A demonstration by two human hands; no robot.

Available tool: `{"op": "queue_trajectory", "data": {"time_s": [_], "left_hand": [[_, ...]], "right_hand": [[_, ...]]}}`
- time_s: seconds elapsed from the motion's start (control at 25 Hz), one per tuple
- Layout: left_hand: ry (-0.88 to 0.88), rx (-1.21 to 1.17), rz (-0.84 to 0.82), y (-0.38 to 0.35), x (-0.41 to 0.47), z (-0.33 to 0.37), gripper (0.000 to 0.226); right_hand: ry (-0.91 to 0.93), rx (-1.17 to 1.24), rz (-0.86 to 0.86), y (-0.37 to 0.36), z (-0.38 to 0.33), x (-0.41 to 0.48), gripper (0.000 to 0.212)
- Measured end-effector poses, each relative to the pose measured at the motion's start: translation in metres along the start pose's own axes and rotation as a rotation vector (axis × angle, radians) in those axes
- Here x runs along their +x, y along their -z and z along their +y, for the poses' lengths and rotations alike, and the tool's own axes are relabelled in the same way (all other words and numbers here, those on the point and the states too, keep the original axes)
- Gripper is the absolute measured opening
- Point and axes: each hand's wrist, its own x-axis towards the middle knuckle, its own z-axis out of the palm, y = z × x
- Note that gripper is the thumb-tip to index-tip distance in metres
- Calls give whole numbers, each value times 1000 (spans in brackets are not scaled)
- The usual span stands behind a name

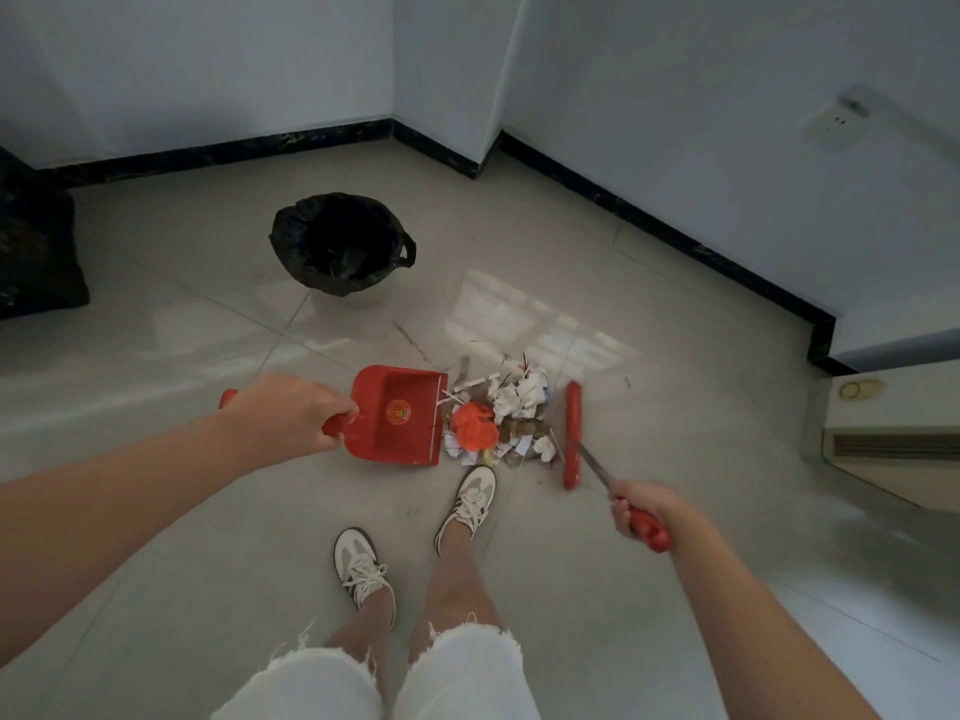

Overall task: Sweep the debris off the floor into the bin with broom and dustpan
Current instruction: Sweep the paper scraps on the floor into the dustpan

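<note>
Floor (675, 330): glossy tile, reflective. Dustpan (402, 415) — smooth red plastic. Broom (573, 433): red plastic head, metal-looking shaft. Debris (511, 413) — crumpled paper (plus orange plastic). Bin (340, 241) liner: shiny black film.

Single view, head-worn, wide-angle; looks forward and steeply down from standing height; straight wall lines bow toward the frame edges. Own legs and shoes (470, 498) sit at bottom centre, so the lens is almost above the feet; both forearms enter from the lower corners, left hand (291, 410) and right hand (636, 506) at mid-height. Debris pile (506, 415) lies near frame centre, just ahead of the forward shoe; bin (340, 241) farther off, upper left of centre. Facing a room corner; black skirting (649, 220) crosses the upper third. No second view, so no shared region to record.
</note>
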Motion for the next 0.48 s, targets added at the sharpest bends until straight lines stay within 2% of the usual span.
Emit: {"op": "queue_trajectory", "data": {"time_s": [0.2, 0.48], "left_hand": [[14, -100, 51, -10, 15, 11, 19], [42, -141, 99, 0, 45, 16, 19]], "right_hand": [[96, -72, -4, -65, 19, -25, 19], [122, -126, -117, -98, 22, -62, 15]]}}
